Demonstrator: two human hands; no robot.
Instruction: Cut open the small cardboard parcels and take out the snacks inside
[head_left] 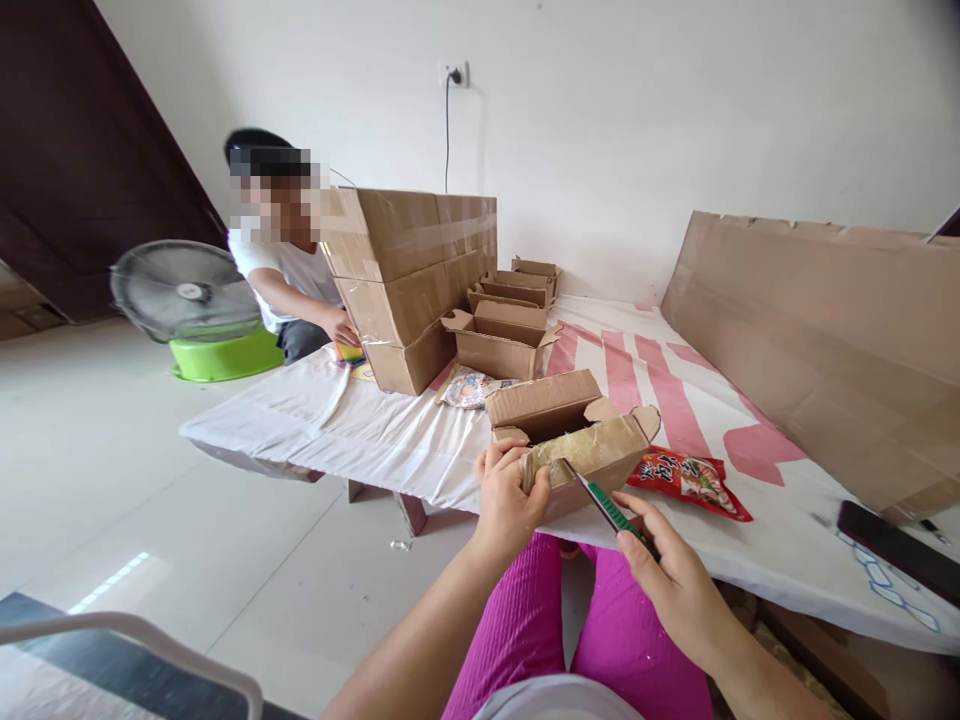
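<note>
An opened cardboard box point(592, 480) lies at the table's front edge, its flaps raised and a strip of yellowish tape along the near flap. My left hand point(511, 492) grips the box's near left corner, thumb on the taped flap. In my right hand point(664, 560) is a green utility knife point(611, 505), its blade tip at the taped flap. I cannot tell whether the blade has gone into the cardboard. A red printed food packet point(686, 483) lies just right of the box. Beyond the box sits a pale patterned packet point(469, 388).
Several open boxes point(499, 340) line up behind, beside a stack of taped cartons point(409, 285). A large cardboard sheet point(817, 340) stands at right, near a dark phone-like object point(900, 550). A person point(285, 270) sits at left by a fan point(187, 290).
</note>
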